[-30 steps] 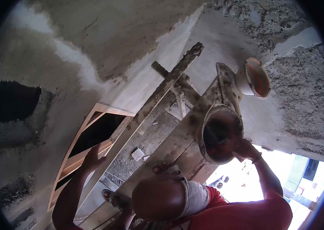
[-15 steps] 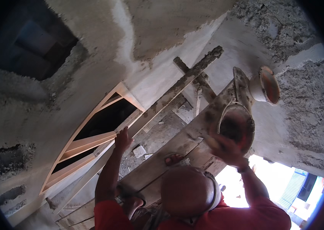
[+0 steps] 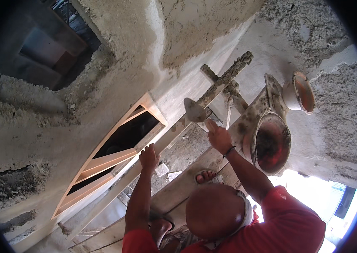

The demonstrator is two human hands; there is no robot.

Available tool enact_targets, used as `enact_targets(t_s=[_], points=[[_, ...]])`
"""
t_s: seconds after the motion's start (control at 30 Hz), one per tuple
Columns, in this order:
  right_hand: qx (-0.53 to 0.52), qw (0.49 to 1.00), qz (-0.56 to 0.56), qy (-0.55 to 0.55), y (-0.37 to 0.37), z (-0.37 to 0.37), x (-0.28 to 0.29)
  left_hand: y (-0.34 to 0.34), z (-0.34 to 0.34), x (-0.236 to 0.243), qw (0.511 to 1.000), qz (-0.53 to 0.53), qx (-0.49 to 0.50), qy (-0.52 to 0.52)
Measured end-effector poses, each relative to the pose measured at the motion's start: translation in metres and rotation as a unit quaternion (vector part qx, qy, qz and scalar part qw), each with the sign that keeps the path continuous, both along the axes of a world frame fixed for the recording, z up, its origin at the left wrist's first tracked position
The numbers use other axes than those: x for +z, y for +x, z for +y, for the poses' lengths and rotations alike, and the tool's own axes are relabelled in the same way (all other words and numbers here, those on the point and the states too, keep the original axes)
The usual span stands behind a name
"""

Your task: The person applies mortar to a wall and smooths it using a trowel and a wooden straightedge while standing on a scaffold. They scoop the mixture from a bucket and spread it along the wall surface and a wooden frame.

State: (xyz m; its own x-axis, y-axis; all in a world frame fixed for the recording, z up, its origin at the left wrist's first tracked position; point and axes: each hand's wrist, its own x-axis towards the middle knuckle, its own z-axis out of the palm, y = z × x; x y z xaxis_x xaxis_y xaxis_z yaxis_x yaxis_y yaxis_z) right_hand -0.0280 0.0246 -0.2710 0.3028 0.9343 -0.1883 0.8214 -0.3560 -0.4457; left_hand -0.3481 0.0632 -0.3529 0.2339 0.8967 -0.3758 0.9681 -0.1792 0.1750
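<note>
My left hand [image 3: 149, 158] grips the edge of a long, mortar-caked wooden board [image 3: 172, 134] that runs diagonally along the wall. In my right hand [image 3: 219, 138], which wears a dark bracelet, is the handle of a trowel [image 3: 195, 111]. The trowel's broad, mortar-coloured blade lies over the long board, farther along it than my left hand; whether it touches the board I cannot tell. To the right of my right forearm stands a round bucket [image 3: 272, 143] with a dark, reddish inside and a crusted rim.
Under my bare foot [image 3: 206, 176] are rough scaffold planks [image 3: 178, 189]. A second, pale bucket [image 3: 300, 93] is at the far right. An arched wooden frame [image 3: 98, 162] sits in the plastered wall at left. Rubble [image 3: 161, 169] lies below, and a jagged wall opening [image 3: 45, 50] is far left.
My right hand has moved from beside the bucket leftward and away to the long board, bringing the trowel over it. My left hand stays on the board. The whole view has shifted slightly.
</note>
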Motion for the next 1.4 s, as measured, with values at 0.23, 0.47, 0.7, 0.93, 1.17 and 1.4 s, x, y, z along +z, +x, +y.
enact_targets(t_s=[0.23, 0.47, 0.7, 0.93, 1.17, 1.4], points=[[-0.103, 0.994, -0.035, 0.024, 0.027, 0.038, -0.005, 0.004, 0.001, 0.003, 1.0, 0.011, -0.005, 0.009], [-0.169, 0.985, -0.029, 0.028, 0.04, 0.064, -0.002, 0.004, 0.001, 0.002, 1.0, 0.024, 0.006, -0.001], [-0.204, 0.976, -0.039, 0.063, 0.084, 0.074, -0.01, 0.013, -0.002, -0.003, 1.0, 0.017, 0.007, 0.012], [-0.185, 0.979, -0.09, 0.009, 0.114, 0.1, -0.052, -0.01, -0.006, -0.031, 0.997, 0.039, -0.01, 0.065], [-0.256, 0.965, -0.054, 0.013, 0.1, 0.089, -0.025, 0.002, 0.001, 0.0, 0.999, 0.033, -0.003, 0.019], [-0.233, 0.97, -0.069, 0.018, 0.075, 0.085, 0.007, -0.004, -0.007, -0.021, 0.999, 0.029, 0.008, 0.032]])
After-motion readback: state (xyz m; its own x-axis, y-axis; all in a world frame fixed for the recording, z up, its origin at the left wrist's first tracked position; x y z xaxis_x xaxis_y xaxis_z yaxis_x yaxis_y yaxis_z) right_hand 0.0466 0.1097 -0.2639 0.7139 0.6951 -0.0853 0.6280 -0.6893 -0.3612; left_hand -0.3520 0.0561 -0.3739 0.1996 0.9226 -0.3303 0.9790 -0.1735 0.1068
